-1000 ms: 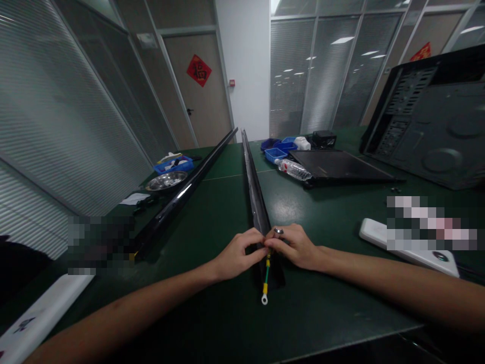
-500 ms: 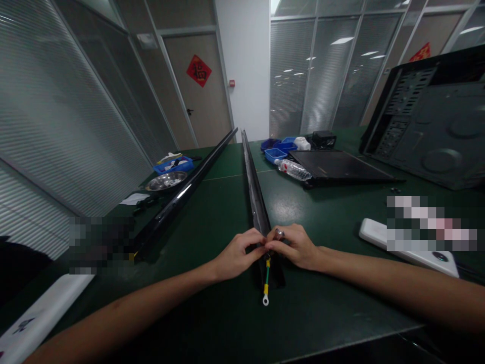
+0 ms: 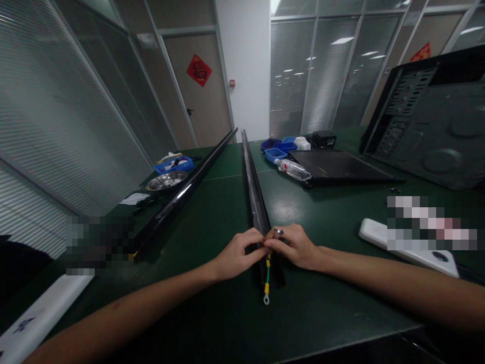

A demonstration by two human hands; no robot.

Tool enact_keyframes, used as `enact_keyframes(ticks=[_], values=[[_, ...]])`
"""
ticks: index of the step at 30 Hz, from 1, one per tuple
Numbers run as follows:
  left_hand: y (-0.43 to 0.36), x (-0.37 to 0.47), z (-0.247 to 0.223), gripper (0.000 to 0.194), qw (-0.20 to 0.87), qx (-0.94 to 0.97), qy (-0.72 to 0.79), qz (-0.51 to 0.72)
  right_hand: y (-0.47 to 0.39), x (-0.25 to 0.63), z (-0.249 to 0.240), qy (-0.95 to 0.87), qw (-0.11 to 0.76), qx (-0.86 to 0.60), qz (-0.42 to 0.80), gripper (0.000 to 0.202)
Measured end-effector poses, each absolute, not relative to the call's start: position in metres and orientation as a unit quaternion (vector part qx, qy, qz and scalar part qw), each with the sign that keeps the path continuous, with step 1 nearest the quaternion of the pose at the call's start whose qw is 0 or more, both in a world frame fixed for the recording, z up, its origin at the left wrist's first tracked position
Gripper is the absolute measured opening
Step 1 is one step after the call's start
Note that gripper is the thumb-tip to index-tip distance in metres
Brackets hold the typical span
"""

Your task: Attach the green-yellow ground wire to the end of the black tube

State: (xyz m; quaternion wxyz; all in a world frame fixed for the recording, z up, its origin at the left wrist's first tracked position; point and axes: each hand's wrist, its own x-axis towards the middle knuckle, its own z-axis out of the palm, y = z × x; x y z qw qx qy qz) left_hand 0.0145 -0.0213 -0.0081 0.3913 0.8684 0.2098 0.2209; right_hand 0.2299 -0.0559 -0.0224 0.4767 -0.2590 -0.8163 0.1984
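A short green-and-yellow ground wire [image 3: 268, 275] hangs over the near end of a long black rail [image 3: 256, 202], its lower ring terminal showing. At its upper end, my left hand [image 3: 240, 253] and my right hand [image 3: 293, 245] meet fingertip to fingertip, both closed in a pinch. The wire's upper end and any small part there are hidden by the fingers. A shiny metal piece, perhaps a finger ring, shows on the right hand. The rail lies lengthwise on the green table [image 3: 215, 217] beneath both hands.
Another black rail [image 3: 182, 194] lies to the left, beside a metal bowl [image 3: 166, 188] and a blue tray [image 3: 174, 167]. On the right are a plastic bottle [image 3: 293, 170], a flat black panel [image 3: 341, 166], a white device [image 3: 407, 247] and a large computer case [image 3: 432, 121].
The wire's lower end has shifted very slightly right and up. Both hands stay almost in place, with small finger movement.
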Motion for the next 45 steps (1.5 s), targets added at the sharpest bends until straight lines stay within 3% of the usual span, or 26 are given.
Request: enact_keyframes(ticks=[20, 38, 45], values=[[-0.0190, 0.0144, -0.0112, 0.026, 0.412, 0.858, 0.211, 0.222, -0.0590, 0.2313, -0.0193, -0.819, 0.467, -0.260, 0.209, 0.030], [-0.0224, 0.0141, -0.0044, 0.015, 0.418, 0.856, 0.207, 0.224, -0.0581, 0.2304, -0.0190, -0.824, 0.463, -0.257, 0.203, 0.026], [-0.0199, 0.0146, -0.0098, 0.022, 0.422, 0.854, 0.195, 0.233, -0.0568, 0.2319, -0.0245, -0.813, 0.483, -0.247, 0.211, 0.027]])
